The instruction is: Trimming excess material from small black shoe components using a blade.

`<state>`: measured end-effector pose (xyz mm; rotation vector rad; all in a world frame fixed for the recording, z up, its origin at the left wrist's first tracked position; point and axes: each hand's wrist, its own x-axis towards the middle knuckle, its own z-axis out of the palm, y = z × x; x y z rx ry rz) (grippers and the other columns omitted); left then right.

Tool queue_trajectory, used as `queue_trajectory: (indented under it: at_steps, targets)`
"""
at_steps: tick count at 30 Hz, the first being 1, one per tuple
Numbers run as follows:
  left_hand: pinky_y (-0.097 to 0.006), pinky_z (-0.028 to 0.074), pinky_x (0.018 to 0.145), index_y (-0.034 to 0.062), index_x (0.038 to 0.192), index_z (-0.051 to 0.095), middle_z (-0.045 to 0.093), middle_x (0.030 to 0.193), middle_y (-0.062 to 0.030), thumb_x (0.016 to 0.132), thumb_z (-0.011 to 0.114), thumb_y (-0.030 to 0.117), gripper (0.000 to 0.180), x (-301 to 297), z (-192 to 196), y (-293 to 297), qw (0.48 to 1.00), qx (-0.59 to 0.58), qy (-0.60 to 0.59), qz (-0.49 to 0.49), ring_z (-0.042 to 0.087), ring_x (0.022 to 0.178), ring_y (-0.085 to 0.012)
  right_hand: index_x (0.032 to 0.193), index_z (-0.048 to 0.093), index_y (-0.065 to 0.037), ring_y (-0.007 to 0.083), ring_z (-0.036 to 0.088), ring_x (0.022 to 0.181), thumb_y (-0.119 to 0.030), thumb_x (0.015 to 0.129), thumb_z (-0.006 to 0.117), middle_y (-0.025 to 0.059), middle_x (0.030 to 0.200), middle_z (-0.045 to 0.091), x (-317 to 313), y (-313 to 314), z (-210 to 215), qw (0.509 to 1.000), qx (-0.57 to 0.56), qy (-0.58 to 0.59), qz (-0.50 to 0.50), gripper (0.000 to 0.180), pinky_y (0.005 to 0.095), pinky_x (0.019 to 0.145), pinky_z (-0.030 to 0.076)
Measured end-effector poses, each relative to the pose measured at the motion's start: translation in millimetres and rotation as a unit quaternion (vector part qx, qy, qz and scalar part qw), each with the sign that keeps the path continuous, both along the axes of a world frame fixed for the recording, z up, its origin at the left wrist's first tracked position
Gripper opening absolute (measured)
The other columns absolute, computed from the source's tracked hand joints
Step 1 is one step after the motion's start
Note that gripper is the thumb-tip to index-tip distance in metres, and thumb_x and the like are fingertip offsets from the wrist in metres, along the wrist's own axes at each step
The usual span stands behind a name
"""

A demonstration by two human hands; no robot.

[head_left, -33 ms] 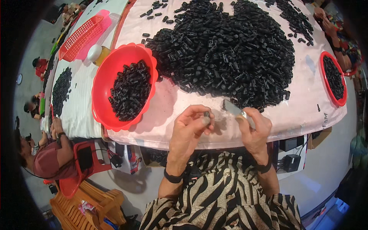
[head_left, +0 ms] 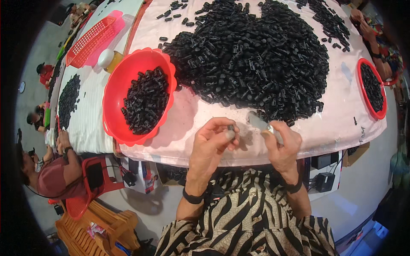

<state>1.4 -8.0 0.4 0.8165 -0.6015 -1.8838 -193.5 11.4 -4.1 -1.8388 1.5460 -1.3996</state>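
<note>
My left hand pinches a small black plastic part between thumb and fingertips, just above the pink cloth. In my right hand is a short knife with a grey blade; its handle is mostly covered by my fingers. The blade points up and left toward the near edge of a big heap of black plastic parts, apart from the part in my left hand. To the left stands a red scalloped basin, partly filled with similar black parts.
A smaller red bowl of black parts stands at the right. Beyond the basin are a white-lidded jar and a red perforated basket. Another person sits at the left near a red chair. Loose parts lie at far right.
The blade has turned slightly in my right hand and shows more of its flat side. My left hand keeps its pinch on the black part, almost unmoved.
</note>
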Motion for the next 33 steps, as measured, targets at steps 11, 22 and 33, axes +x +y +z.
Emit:
queue_trajectory:
  at_steps: [11, 22, 33]
  targets:
    - [-0.021, 0.045, 0.057, -0.0013, 0.099, 0.058, 0.063, 0.086, -0.0124, 0.086, 0.058, 0.006, 0.015, -4, 7, 0, 0.998, 0.021, -0.048, 0.020, 0.060, 0.070, -0.0154, 0.089, 0.060, 0.002, 0.0223, 0.057, 0.050, -0.009, 0.076, 0.072, 0.0121, 0.066, 0.059, 8, -4, -2, 0.999, -0.037, 0.005, 0.034, 0.021, 0.0308, 0.044, 0.043]
    - [-0.023, 0.052, 0.069, -0.0038, 0.105, 0.060, 0.065, 0.091, -0.0108, 0.088, 0.057, 0.002, 0.018, -6, 4, -3, 0.999, 0.018, -0.038, 0.017, 0.063, 0.076, -0.0131, 0.090, 0.060, 0.002, 0.0269, 0.061, 0.055, -0.013, 0.080, 0.067, 0.0148, 0.070, 0.062, 9, -4, -3, 0.999, -0.009, 0.000, 0.041, 0.019, 0.0326, 0.049, 0.045]
    - [-0.028, 0.051, 0.083, -0.0060, 0.118, 0.055, 0.063, 0.106, -0.0151, 0.088, 0.054, 0.004, 0.031, -11, 7, 2, 1.000, 0.005, -0.012, 0.026, 0.061, 0.090, -0.0159, 0.087, 0.060, 0.002, 0.0223, 0.059, 0.050, -0.012, 0.074, 0.075, 0.0122, 0.066, 0.061, 5, -4, -1, 0.994, -0.034, 0.010, 0.099, 0.024, 0.0305, 0.044, 0.044]
